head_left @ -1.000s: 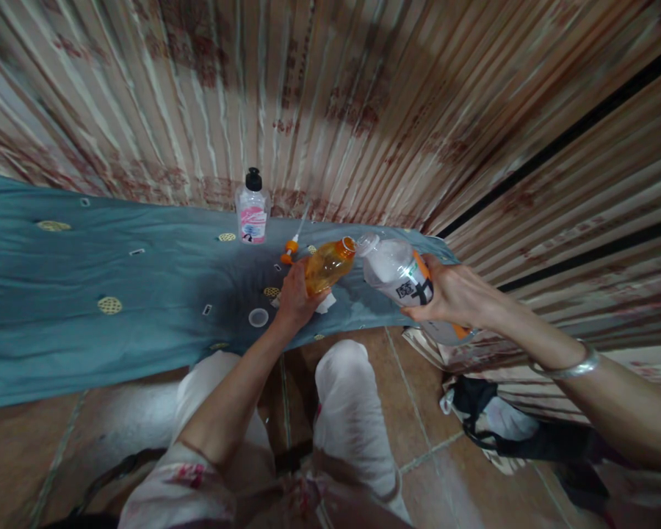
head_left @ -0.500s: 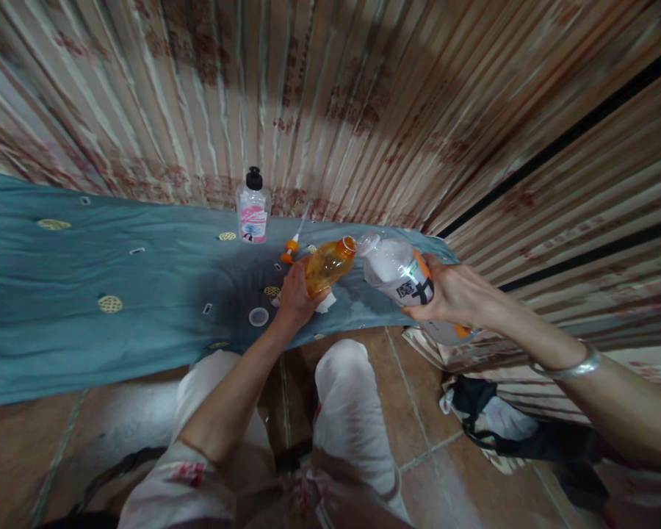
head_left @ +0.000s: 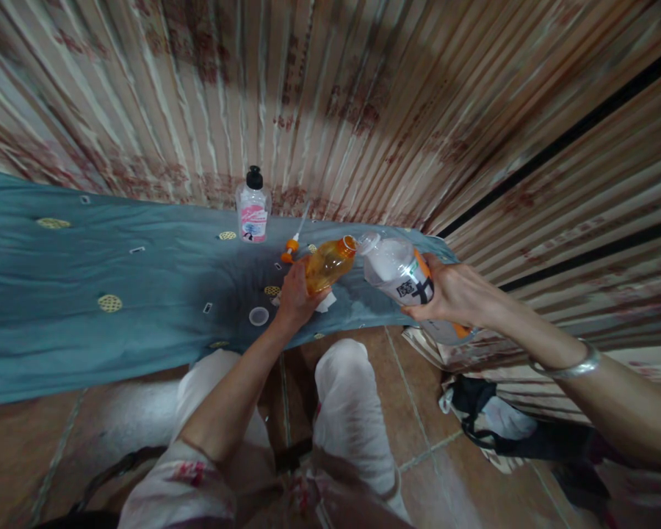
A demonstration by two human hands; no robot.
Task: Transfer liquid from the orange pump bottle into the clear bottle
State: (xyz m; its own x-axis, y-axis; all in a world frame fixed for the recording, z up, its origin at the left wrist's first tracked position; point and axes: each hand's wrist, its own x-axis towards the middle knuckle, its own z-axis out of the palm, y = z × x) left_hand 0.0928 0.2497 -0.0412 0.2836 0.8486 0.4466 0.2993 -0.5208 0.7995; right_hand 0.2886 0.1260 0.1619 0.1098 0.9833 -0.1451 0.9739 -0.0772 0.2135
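Observation:
My left hand (head_left: 297, 297) is closed around an amber see-through bottle (head_left: 328, 265), tilted with its uncapped mouth up to the right. In my right hand (head_left: 452, 294) is a larger clear bottle (head_left: 392, 273) with an orange, black and white label, tipped so its open neck meets the amber bottle's mouth. Behind my left hand lies an orange pump head (head_left: 290, 248) with a thin pale tube. A round translucent cap (head_left: 258, 317) rests left of that hand, and a bit of white paper (head_left: 326, 302) shows just beneath the amber bottle.
A clear bottle with a black cap and pink label (head_left: 253, 209) stands on the teal cloth (head_left: 159, 272). Pleated floral curtains (head_left: 209, 95) hang behind and to the right. Dark bags (head_left: 490, 415) lie on the tiled floor (head_left: 419, 411) at right.
Hardly anything differs. Both hands hold the two bottles mouth to mouth in the same place, with the same tilt.

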